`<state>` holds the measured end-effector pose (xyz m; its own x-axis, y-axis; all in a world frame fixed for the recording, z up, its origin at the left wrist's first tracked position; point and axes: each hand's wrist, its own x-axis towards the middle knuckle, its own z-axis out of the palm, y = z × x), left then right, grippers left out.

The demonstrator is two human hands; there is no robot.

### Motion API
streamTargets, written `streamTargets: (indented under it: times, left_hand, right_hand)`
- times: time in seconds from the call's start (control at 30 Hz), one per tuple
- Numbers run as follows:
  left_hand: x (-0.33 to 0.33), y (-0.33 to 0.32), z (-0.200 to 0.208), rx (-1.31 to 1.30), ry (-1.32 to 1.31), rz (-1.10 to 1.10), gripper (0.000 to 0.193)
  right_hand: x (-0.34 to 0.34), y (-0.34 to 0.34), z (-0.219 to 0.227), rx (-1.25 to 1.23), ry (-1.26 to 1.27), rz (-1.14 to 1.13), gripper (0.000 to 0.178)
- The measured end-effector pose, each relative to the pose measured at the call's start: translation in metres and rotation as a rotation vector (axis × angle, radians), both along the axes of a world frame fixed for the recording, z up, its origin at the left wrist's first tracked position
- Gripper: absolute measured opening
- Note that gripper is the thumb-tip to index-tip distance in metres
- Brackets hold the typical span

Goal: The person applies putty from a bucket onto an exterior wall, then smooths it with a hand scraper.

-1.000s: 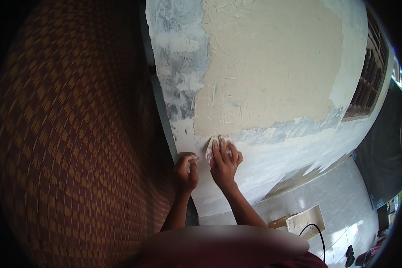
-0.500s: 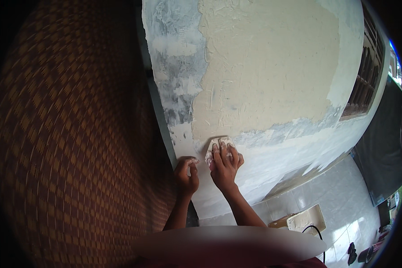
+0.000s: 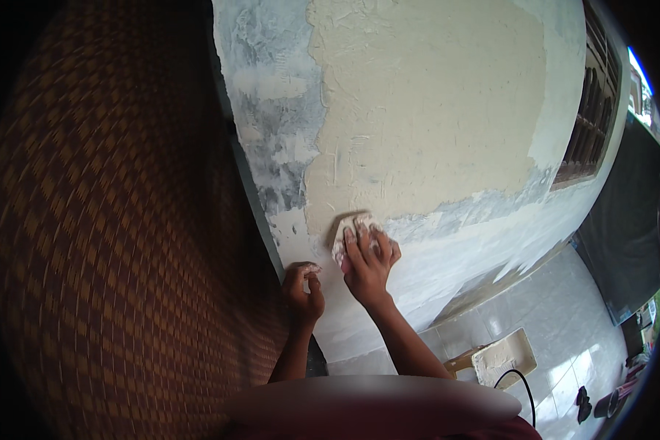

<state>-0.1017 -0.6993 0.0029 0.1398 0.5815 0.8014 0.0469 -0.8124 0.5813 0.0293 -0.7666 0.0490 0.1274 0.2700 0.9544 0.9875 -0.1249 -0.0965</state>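
My right hand (image 3: 369,265) grips a flat, putty-smeared scraper (image 3: 339,238) and presses it to the wall (image 3: 425,110). Its fingers spread over the plate, and a bit of pink shows by the thumb. Under the scraper's far edge the beige putty coat (image 3: 433,147) meets a whiter, patchy strip. Close to the wall's left edge is my left hand (image 3: 304,293), its fingers curled toward the thumb. White putty coats those fingertips; whether something small lies in them I cannot make out.
A dark woven brown panel (image 3: 125,220) fills the left side. On the grey tiled floor (image 3: 484,326) at lower right stands a rectangular tub (image 3: 517,356) of putty, near a black cable (image 3: 524,381). A barred window (image 3: 590,110) and a dark sheet (image 3: 627,220) are on the right.
My right hand has slid the scraper slightly up and left in the view. My left hand stays almost in place. The view has shifted a little.
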Motion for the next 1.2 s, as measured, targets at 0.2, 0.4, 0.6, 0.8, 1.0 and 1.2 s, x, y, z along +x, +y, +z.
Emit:
streamTargets:
  times: [0.2, 0.4, 0.6, 0.8, 1.0, 1.2]
  left_hand:
    - [0.003, 0.000, -0.003, -0.012, -0.033, 0.007, 0.010]
    - [0.001, 0.001, -0.006, -0.008, 0.005, 0.004, 0.011]
    - [0.000, -0.003, 0.000, 0.022, 0.004, -0.002, 0.011]
    - [0.000, 0.001, -0.009, 0.025, 0.005, -0.001, 0.011]
    - [0.003, -0.002, -0.005, 0.051, -0.006, 0.006, 0.010]
    - [0.005, -0.001, -0.010, 0.061, -0.001, 0.046, 0.009]
  right_hand:
    - [0.006, -0.002, -0.036, -0.074, -0.033, 0.015, 0.045]
    - [0.003, -0.005, -0.014, -0.043, 0.030, 0.005, 0.049]
    - [0.015, -0.009, -0.033, -0.135, -0.034, -0.010, 0.053]
    - [0.033, -0.019, -0.018, -0.034, 0.042, -0.101, 0.050]
    - [0.051, -0.024, -0.055, -0.093, -0.005, -0.068, 0.051]
    - [0.053, -0.025, -0.032, -0.041, 0.042, -0.083, 0.056]
